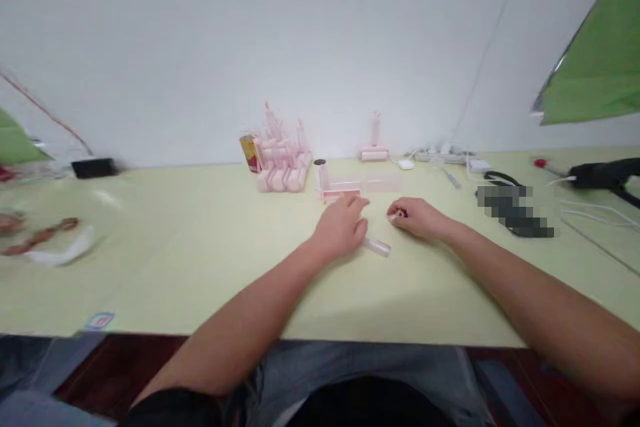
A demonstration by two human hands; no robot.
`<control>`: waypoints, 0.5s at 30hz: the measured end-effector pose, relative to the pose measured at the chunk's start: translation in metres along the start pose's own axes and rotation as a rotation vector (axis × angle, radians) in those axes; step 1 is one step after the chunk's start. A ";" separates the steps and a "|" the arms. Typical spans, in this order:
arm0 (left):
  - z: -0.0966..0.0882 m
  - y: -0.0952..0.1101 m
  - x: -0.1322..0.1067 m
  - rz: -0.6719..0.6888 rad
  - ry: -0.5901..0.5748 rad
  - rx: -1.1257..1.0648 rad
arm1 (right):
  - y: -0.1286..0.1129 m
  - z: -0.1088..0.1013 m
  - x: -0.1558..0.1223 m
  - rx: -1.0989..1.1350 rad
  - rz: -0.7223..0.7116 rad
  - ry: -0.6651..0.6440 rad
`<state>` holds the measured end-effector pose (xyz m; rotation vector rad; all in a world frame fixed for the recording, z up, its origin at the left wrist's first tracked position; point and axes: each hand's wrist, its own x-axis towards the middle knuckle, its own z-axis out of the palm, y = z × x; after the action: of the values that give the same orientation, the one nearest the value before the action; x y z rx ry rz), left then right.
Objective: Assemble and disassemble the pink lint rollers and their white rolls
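As my left hand (343, 228) pins a clear tube (378, 247) to the counter (200, 267) (steadying it, I reckon), my right hand (419, 217) pinches a small piece (395, 215).

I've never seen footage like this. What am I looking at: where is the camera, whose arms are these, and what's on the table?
There is no machine: a person wears the camera on the head, so you look down along their own bare arms. The left hand rests on the pale table, with a clear tube poking out from under it; whether it grips the tube is unclear. The right hand lies beside it, a small red-white bit at its tips, too blurred to name. Behind stand a pile of pink parts and a yellow can; cables lie to the right.
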<state>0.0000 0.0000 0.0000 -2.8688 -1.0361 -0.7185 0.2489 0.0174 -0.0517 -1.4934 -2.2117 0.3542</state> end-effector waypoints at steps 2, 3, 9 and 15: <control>0.008 0.012 -0.005 0.116 -0.151 -0.018 | -0.006 0.000 -0.002 0.010 -0.045 -0.014; 0.012 0.016 -0.008 0.154 -0.209 -0.016 | -0.009 0.000 -0.004 0.025 -0.059 -0.019; 0.021 0.010 -0.010 0.097 -0.312 0.123 | -0.020 0.005 -0.007 0.250 -0.041 -0.024; 0.012 -0.006 -0.006 -0.062 -0.263 0.158 | -0.031 0.017 -0.007 0.582 0.029 0.005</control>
<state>-0.0028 0.0035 -0.0138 -2.8562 -1.1542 -0.2497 0.2178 -0.0008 -0.0539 -1.1964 -1.8536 0.9099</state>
